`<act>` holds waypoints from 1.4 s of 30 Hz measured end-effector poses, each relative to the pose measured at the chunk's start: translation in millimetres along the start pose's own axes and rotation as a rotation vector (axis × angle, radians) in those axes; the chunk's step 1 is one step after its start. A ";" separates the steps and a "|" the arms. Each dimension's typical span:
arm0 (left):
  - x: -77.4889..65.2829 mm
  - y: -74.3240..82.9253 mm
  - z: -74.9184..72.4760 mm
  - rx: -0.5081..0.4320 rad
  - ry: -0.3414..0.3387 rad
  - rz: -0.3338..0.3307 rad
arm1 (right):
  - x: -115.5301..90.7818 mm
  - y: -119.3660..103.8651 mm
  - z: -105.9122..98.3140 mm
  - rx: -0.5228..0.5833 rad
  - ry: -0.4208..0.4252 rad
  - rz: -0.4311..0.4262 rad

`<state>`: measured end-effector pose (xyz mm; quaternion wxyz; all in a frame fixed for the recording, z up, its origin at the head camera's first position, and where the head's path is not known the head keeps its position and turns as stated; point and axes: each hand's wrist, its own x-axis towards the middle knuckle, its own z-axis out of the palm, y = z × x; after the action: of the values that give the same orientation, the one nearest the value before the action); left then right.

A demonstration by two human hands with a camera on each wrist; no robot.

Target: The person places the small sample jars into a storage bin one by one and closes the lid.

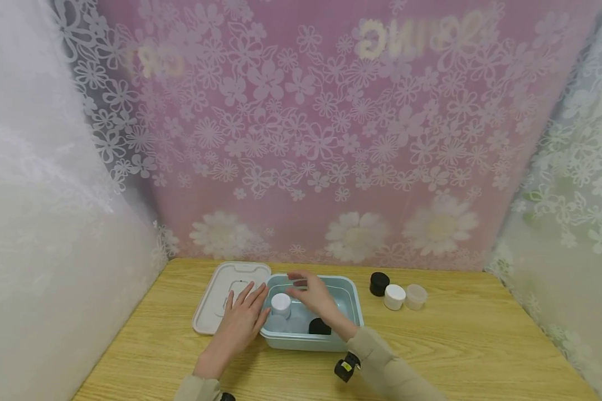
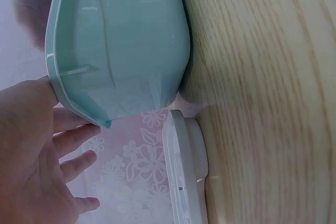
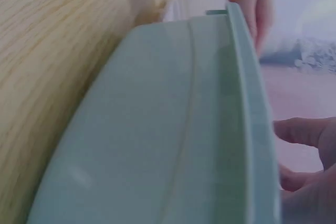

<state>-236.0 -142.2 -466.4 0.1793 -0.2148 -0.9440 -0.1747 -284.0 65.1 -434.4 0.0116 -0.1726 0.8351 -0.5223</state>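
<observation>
A light blue plastic tub (image 1: 307, 343) stands on the table with small round jars inside. Among them are a white jar (image 1: 281, 304), cloudy translucent jars (image 1: 297, 325) and a black jar (image 1: 319, 327) partly covered by my right forearm. My left hand (image 1: 243, 318) lies against the tub's left end, its thumb and index finger at the rim (image 2: 51, 61) and the other fingers extended past it. Over the tub hovers my right hand (image 1: 313, 294), thumb and fingers apart, nothing visible between them.
A white lid (image 1: 212, 303) lies on the table left of the tub, partly behind my left hand. To the right stand a black jar (image 1: 379, 284), a white jar (image 1: 394, 297) and a translucent jar (image 1: 416, 297). Flowered curtains (image 1: 301, 167) enclose the table.
</observation>
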 end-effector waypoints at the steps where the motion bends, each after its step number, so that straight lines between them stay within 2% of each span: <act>1: 0.0 0.0 0.1 -0.001 0.000 -0.002 | -0.9 -0.9 -2.9 0.024 0.018 -0.017; 4: 0.1 -0.6 1.2 -0.003 -0.002 -0.009 | -4.8 -2.0 -11.5 0.086 0.088 -0.054; 6: 0.3 -0.7 1.5 -0.003 -0.005 -0.014 | -11.4 -9.9 -19.1 0.122 0.125 -0.059; 8: 0.5 -0.6 1.6 -0.001 -0.009 -0.016 | -15.0 -7.5 -26.8 0.157 0.150 -0.053; 11: 0.9 -0.2 1.3 0.000 -0.013 -0.017 | -19.8 -1.4 -39.6 0.187 0.174 -0.067; 13: 1.1 0.2 1.1 -0.001 -0.015 -0.016 | -19.5 12.4 -47.1 0.203 0.199 -0.103; 17: 1.4 -0.1 0.9 -0.001 -0.015 -0.014 | -27.2 22.0 -65.4 0.184 0.257 -0.163; 23: 1.8 -0.6 1.6 0.006 -0.010 -0.015 | -38.1 32.2 -94.8 0.204 0.284 -0.084; 26: 2.0 -0.2 2.0 0.002 -0.011 -0.013 | -43.3 43.1 -108.1 0.211 0.303 -0.080; 32: 2.9 0.5 2.7 0.003 -0.010 -0.009 | -59.5 65.7 -138.6 0.097 0.345 -0.126; 42: 1.7 0.4 1.4 0.010 -0.005 -0.012 | -76.5 99.6 -193.8 -0.145 0.394 -0.113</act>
<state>-237.6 -140.7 -466.9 0.1768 -0.2090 -0.9466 -0.1706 -278.3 295.6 -446.0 -0.1936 -0.1142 0.8455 -0.4843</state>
